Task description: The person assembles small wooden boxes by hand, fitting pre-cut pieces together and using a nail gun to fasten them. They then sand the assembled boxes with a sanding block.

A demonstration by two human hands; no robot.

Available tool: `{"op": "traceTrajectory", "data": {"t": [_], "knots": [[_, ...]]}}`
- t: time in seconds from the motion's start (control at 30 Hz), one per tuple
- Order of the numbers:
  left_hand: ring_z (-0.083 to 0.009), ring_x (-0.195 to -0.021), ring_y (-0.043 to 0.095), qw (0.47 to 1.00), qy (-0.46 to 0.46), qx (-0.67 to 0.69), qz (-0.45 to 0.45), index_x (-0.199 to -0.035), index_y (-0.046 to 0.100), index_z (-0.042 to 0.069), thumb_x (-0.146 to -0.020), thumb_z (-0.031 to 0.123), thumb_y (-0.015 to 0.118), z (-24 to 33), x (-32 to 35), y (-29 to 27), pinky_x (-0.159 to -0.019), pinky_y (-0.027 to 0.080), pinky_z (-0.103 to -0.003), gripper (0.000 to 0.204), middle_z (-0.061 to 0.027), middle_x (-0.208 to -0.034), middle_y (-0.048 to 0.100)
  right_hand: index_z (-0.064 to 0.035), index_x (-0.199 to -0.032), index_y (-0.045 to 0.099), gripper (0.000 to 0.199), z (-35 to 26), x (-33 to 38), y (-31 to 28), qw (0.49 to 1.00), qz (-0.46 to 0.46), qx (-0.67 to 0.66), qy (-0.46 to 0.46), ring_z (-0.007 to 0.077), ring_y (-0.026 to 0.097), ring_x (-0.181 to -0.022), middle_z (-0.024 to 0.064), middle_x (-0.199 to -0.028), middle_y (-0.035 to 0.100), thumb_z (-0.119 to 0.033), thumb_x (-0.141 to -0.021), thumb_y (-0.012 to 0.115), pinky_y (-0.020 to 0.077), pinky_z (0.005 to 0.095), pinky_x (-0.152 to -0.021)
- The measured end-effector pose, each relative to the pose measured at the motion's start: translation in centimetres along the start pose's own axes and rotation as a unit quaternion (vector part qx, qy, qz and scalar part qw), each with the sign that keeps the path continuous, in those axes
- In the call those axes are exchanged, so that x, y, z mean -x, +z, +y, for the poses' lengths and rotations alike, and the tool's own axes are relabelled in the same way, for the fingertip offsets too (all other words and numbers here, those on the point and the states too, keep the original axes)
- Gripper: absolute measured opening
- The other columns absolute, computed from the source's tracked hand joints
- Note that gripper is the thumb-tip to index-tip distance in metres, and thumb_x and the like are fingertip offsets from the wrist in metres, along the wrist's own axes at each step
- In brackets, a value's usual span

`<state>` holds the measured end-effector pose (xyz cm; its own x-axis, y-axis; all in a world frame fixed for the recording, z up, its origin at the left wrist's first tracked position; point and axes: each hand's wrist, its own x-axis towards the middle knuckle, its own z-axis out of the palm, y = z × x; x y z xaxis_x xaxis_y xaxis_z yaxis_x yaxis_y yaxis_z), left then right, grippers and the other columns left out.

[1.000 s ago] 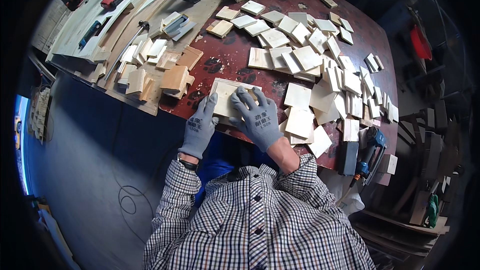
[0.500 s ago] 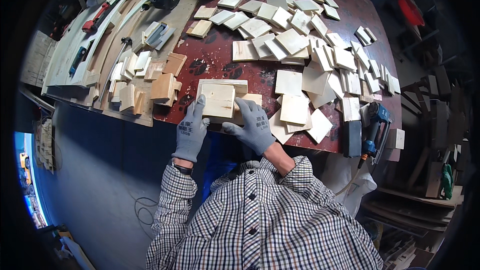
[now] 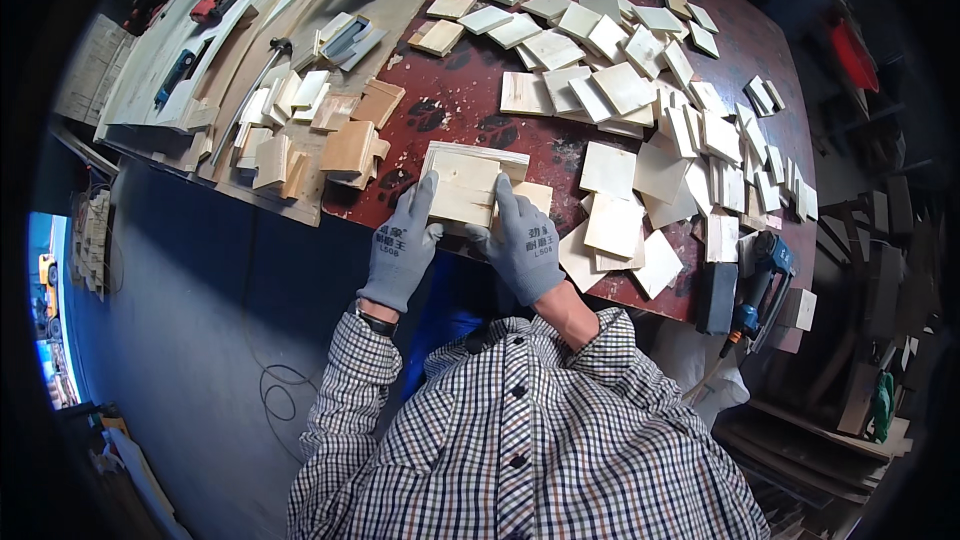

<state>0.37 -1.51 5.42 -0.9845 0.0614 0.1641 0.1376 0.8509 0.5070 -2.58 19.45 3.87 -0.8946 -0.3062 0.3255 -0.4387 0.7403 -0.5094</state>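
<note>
1. The pale wooden board (image 3: 465,192) lies at the near edge of the red bench (image 3: 460,75), broad face up.
2. It looks nearly square, so I cannot tell its long axis; the wooden strip (image 3: 485,156) along its far side runs left to right.
3. Left hand (image 3: 400,238) and right hand (image 3: 522,240) grip the board from opposite sides.
4. Dark printing marks the backs of the gray gloves (image 3: 386,278).

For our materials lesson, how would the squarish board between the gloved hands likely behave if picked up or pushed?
The squarish board is probably stiff, as its edges look straight. Being flat-faced and cornered, it would likely slide rather than roll. Its pale wood suggests it may be fairly light.
</note>
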Motion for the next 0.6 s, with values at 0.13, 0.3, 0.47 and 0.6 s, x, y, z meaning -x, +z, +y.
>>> {"op": "traceTrajectory", "data": {"t": [0.13, 0.3, 0.47, 0.6], "knots": [[-0.0379, -0.119, 0.068, 0.999, 0.01, 0.015, -0.026, -0.162, 0.045, 0.016, -0.091, 0.011, 0.074, 0.6, -0.5, -1.3, -0.097, 0.059, -0.044, 0.076, -0.0174, -0.139, 0.063, 0.0045, -0.152, 0.047, 0.087, 0.7, -0.1, 0.4, 1.0, 0.011, -0.008, -0.01, 0.0348, 0.071, -0.083, 0.0182, -0.1, 0.07, -0.044, -0.089, 0.082, 0.0573, 0.0454, -0.072], [-0.0354, -0.11, 0.071, 0.999, 0.036, 0.016, -0.006, -0.155, 0.054, 0.017, -0.096, 0.038, 0.076, 0.2, -0.6, -1.3, -0.089, 0.06, -0.043, 0.066, -0.0152, -0.125, 0.066, 0.006, -0.156, 0.043, 0.09, 1.3, 0.7, 0.9, 0.995, 0.005, -0.098, 0.019, 0.033, 0.072, -0.079, 0.0188, -0.1, 0.071, -0.042, -0.09, 0.082, 0.0578, 0.0436, -0.066], [-0.0335, -0.101, 0.072, 0.999, 0.045, 0.008, 0.025, -0.153, 0.056, 0.017, -0.098, 0.042, 0.073, -0.4, -0.6, -0.5, -0.081, 0.061, -0.041, 0.063, -0.0133, -0.12, 0.067, 0.0049, -0.157, 0.042, 0.092, 0.8, 0.7, 0.4, 0.997, -0.006, -0.076, 0.02, 0.0325, 0.072, -0.078, 0.0172, -0.097, 0.07, -0.037, -0.087, 0.085, 0.0573, 0.043, -0.065], [-0.0329, -0.101, 0.071, 0.999, 0.042, 0.009, 0.017, -0.153, 0.056, 0.017, -0.1, 0.043, 0.071, -0.6, -0.5, -0.3, -0.081, 0.061, -0.041, 0.062, -0.0129, -0.12, 0.067, 0.0036, -0.158, 0.041, 0.094, 1.2, 0.5, 0.3, 0.998, 0.007, -0.065, -0.006, 0.0338, 0.07, -0.081, 0.016, -0.098, 0.069, -0.034, -0.086, 0.086, 0.0573, 0.0431, -0.071]]}}
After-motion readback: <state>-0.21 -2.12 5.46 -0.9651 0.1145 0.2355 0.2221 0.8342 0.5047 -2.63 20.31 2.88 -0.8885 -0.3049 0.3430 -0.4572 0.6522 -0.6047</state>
